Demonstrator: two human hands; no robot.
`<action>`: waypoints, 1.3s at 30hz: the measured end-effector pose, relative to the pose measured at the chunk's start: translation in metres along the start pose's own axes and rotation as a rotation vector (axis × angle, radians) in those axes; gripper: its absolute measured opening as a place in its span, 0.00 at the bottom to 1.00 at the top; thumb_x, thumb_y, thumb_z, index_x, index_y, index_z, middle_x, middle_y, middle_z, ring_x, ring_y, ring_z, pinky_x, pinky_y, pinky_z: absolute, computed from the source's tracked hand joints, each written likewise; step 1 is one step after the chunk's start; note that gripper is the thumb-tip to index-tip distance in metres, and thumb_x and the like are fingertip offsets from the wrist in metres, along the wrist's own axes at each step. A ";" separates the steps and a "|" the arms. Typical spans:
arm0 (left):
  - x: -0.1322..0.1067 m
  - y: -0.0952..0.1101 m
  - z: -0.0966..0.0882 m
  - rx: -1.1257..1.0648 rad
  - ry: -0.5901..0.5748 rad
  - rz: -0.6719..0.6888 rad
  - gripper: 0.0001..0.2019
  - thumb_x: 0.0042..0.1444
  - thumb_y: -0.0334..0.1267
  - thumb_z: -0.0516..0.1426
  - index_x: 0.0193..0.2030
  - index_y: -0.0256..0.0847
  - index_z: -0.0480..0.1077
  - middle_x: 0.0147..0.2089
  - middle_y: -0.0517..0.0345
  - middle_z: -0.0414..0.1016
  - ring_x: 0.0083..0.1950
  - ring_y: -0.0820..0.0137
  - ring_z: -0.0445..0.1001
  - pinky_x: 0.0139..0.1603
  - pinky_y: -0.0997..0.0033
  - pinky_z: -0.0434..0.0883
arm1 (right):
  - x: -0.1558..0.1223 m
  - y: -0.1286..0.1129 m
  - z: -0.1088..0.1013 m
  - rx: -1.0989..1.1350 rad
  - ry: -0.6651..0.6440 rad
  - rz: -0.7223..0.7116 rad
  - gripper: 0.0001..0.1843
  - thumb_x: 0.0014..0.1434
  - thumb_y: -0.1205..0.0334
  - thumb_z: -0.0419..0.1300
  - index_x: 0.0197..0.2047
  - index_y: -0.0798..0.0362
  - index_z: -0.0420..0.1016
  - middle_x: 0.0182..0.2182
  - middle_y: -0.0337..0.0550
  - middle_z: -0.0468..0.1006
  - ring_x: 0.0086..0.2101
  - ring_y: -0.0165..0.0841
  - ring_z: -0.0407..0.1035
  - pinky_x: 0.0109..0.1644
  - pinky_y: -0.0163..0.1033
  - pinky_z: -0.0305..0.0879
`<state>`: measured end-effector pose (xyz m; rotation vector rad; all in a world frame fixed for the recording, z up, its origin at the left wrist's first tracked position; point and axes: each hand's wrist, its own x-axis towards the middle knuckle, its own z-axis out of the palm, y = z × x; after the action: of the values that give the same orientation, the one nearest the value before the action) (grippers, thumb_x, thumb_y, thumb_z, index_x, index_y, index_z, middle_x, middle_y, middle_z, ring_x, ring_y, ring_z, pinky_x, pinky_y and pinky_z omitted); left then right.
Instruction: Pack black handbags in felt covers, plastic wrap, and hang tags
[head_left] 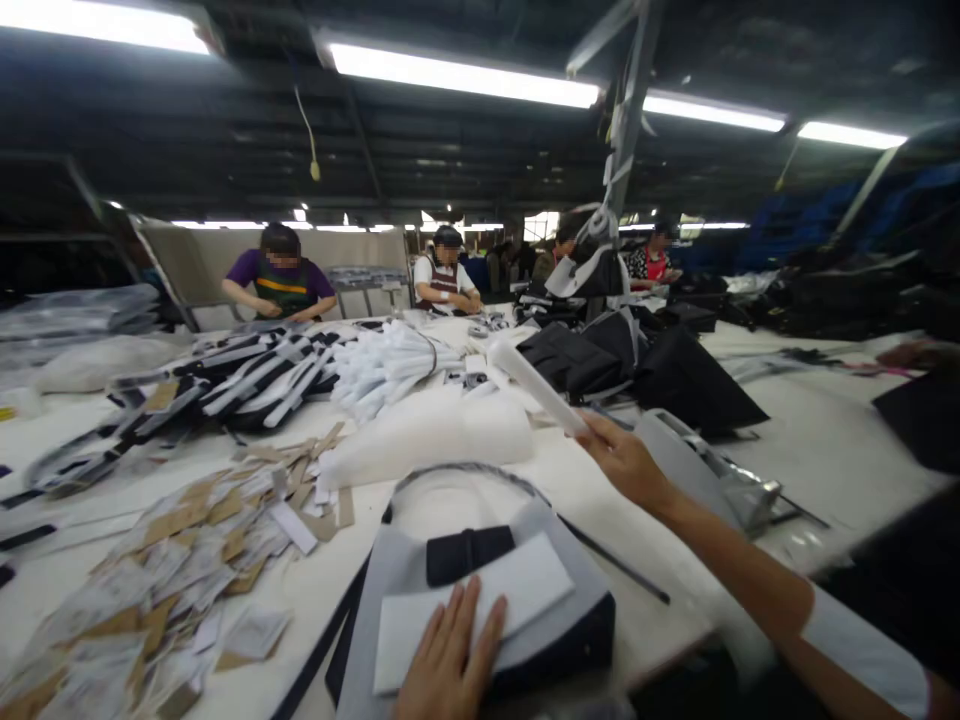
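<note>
A grey and black bag [401, 550] lies on the table in front of me, its dark handle [457, 467] arched at the far side. Across its front rests a folded white sheet [536, 580], beside a small black piece with a strap [469, 553]. My left hand [454, 655] is flat on the white sheet, fingers extended. Raised to the right, my right hand [630, 465] grips one end of a long, flat white strip [534, 385], which points up and away to the left. Whether the strip is foam or folded plastic I cannot tell.
Small packets and brown card pieces [180, 540] spread over the left of the table [795, 420]. Behind them lie black and white straps [255, 385], a white bundle [394, 360] and a white roll [442, 435]. Black bags [690, 380] stand at right. Several people work across the table.
</note>
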<state>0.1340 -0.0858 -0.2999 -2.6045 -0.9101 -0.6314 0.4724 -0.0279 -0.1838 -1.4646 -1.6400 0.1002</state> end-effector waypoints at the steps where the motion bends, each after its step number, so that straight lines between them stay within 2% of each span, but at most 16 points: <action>1: 0.000 -0.001 -0.006 -0.052 -0.076 0.000 0.47 0.49 0.15 0.49 0.75 0.47 0.42 0.70 0.50 0.60 0.69 0.62 0.62 0.64 0.61 0.70 | -0.011 -0.010 -0.013 -0.011 -0.025 0.003 0.25 0.66 0.48 0.54 0.60 0.52 0.70 0.51 0.48 0.78 0.50 0.42 0.73 0.56 0.47 0.69; 2: 0.001 -0.002 -0.013 -0.119 -0.150 -0.006 0.48 0.48 0.15 0.49 0.75 0.46 0.41 0.73 0.49 0.55 0.71 0.60 0.59 0.66 0.57 0.68 | -0.023 -0.019 -0.026 -0.014 -0.080 0.023 0.26 0.65 0.49 0.56 0.62 0.51 0.66 0.49 0.47 0.80 0.48 0.41 0.75 0.53 0.44 0.71; 4: 0.005 -0.006 -0.027 -0.259 -0.286 0.003 0.48 0.46 0.17 0.52 0.74 0.46 0.44 0.74 0.47 0.50 0.72 0.57 0.57 0.67 0.53 0.65 | -0.049 -0.036 -0.049 -0.035 -0.130 0.041 0.24 0.63 0.50 0.60 0.58 0.51 0.69 0.45 0.45 0.81 0.43 0.39 0.76 0.49 0.41 0.72; 6: 0.012 -0.012 -0.037 -0.364 -0.374 -0.021 0.46 0.46 0.20 0.56 0.73 0.45 0.49 0.74 0.45 0.51 0.71 0.54 0.57 0.67 0.51 0.64 | -0.078 -0.048 -0.065 -0.065 -0.199 0.032 0.18 0.61 0.51 0.63 0.51 0.49 0.74 0.44 0.43 0.81 0.42 0.38 0.76 0.49 0.39 0.72; 8: 0.019 -0.018 -0.044 -0.415 -0.425 -0.030 0.41 0.50 0.23 0.57 0.71 0.46 0.54 0.73 0.46 0.54 0.70 0.54 0.61 0.66 0.52 0.66 | -0.106 -0.055 -0.071 -0.071 -0.272 -0.017 0.13 0.62 0.53 0.63 0.48 0.48 0.76 0.44 0.43 0.81 0.44 0.38 0.76 0.52 0.40 0.71; 10: 0.027 -0.024 -0.048 -0.421 -0.481 -0.027 0.38 0.53 0.24 0.57 0.70 0.48 0.56 0.72 0.47 0.56 0.68 0.55 0.64 0.63 0.55 0.69 | -0.132 -0.058 -0.067 -0.065 -0.313 -0.105 0.12 0.63 0.56 0.62 0.49 0.46 0.77 0.46 0.44 0.81 0.47 0.39 0.74 0.54 0.42 0.70; 12: 0.035 -0.029 -0.052 -0.405 -0.552 -0.010 0.38 0.53 0.24 0.57 0.71 0.49 0.55 0.72 0.48 0.55 0.66 0.56 0.67 0.61 0.58 0.71 | -0.156 -0.061 -0.055 -0.102 -0.301 -0.195 0.11 0.63 0.58 0.62 0.50 0.46 0.77 0.47 0.45 0.80 0.49 0.39 0.73 0.54 0.44 0.70; 15: 0.047 -0.037 -0.058 -0.377 -0.615 0.042 0.38 0.55 0.25 0.57 0.71 0.50 0.54 0.71 0.49 0.58 0.62 0.58 0.71 0.60 0.59 0.71 | -0.183 -0.069 -0.025 -0.234 -0.169 -0.263 0.12 0.63 0.61 0.63 0.50 0.46 0.78 0.46 0.45 0.80 0.46 0.39 0.73 0.52 0.46 0.69; 18: 0.053 -0.042 -0.062 -0.363 -0.598 0.097 0.34 0.59 0.31 0.58 0.71 0.49 0.54 0.69 0.49 0.61 0.62 0.59 0.72 0.60 0.60 0.71 | -0.200 -0.082 0.008 -0.348 -0.032 -0.280 0.13 0.64 0.64 0.62 0.52 0.45 0.78 0.43 0.44 0.81 0.43 0.38 0.72 0.49 0.46 0.68; 22: 0.053 -0.040 -0.067 -0.344 -0.528 0.131 0.31 0.62 0.45 0.58 0.70 0.47 0.56 0.68 0.47 0.64 0.61 0.59 0.72 0.58 0.61 0.71 | -0.204 -0.096 0.048 -0.374 0.018 -0.280 0.11 0.64 0.63 0.61 0.50 0.45 0.79 0.41 0.43 0.81 0.39 0.36 0.72 0.43 0.43 0.66; 25: 0.050 -0.033 -0.071 -0.303 -0.520 0.099 0.35 0.60 0.52 0.59 0.70 0.43 0.56 0.68 0.42 0.63 0.62 0.56 0.71 0.59 0.61 0.71 | -0.201 -0.098 0.067 -0.371 0.094 -0.251 0.10 0.64 0.67 0.60 0.46 0.46 0.80 0.38 0.42 0.81 0.36 0.34 0.72 0.40 0.41 0.64; 28: 0.043 -0.024 -0.068 -0.281 -0.504 0.082 0.42 0.54 0.53 0.64 0.70 0.40 0.54 0.70 0.38 0.60 0.65 0.53 0.68 0.59 0.60 0.71 | -0.201 -0.095 0.079 -0.331 0.150 -0.241 0.11 0.63 0.70 0.60 0.44 0.47 0.80 0.36 0.41 0.81 0.35 0.33 0.73 0.41 0.40 0.66; 33: 0.028 -0.006 -0.050 -0.196 -0.366 0.020 0.35 0.57 0.36 0.63 0.70 0.39 0.55 0.69 0.36 0.60 0.65 0.51 0.68 0.59 0.55 0.71 | -0.209 -0.088 0.079 -0.203 0.119 -0.233 0.15 0.63 0.74 0.58 0.48 0.49 0.79 0.40 0.44 0.81 0.39 0.34 0.75 0.44 0.39 0.71; 36: 0.022 0.002 -0.041 -0.156 -0.292 0.030 0.36 0.57 0.26 0.60 0.71 0.43 0.54 0.68 0.35 0.60 0.65 0.50 0.66 0.61 0.52 0.69 | -0.207 -0.087 0.063 -0.066 0.072 -0.273 0.20 0.64 0.75 0.55 0.55 0.48 0.76 0.44 0.44 0.81 0.43 0.34 0.76 0.47 0.39 0.74; 39: 0.018 0.006 -0.038 -0.148 -0.250 0.031 0.36 0.57 0.23 0.57 0.70 0.48 0.55 0.69 0.37 0.60 0.65 0.51 0.67 0.62 0.50 0.69 | -0.192 -0.087 0.042 -0.106 0.073 -0.332 0.26 0.65 0.74 0.56 0.63 0.45 0.68 0.52 0.45 0.79 0.52 0.37 0.73 0.56 0.46 0.71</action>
<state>0.1393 -0.0969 -0.2591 -2.8726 -0.9230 -0.3828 0.3577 -0.1918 -0.2634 -1.2376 -1.8263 -0.2262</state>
